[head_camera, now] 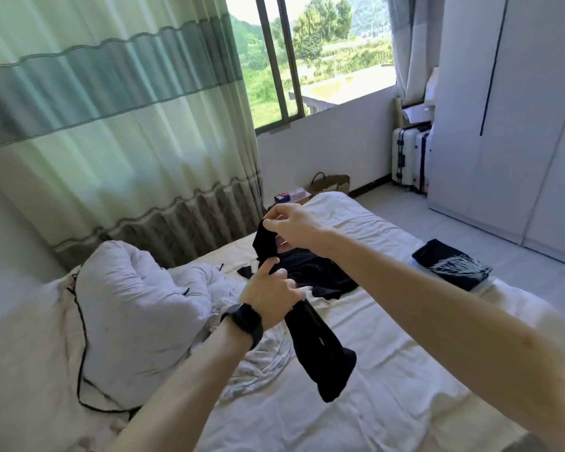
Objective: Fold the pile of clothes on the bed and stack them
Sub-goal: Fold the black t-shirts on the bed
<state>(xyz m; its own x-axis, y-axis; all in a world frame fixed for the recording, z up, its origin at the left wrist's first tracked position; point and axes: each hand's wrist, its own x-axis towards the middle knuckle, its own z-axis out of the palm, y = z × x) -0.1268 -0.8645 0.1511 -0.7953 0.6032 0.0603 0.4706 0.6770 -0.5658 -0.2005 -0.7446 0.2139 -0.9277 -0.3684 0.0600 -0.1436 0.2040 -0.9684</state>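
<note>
Risk of a crooked fold: your right hand (294, 225) pinches the top of the black garment (325, 357), your left hand (268, 298) grips its middle; the dangling tail may twist.

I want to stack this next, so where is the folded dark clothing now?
Head view: the folded dark clothing lies at the right edge of the white bed, right of the held black garment, near the white wardrobe.
</note>
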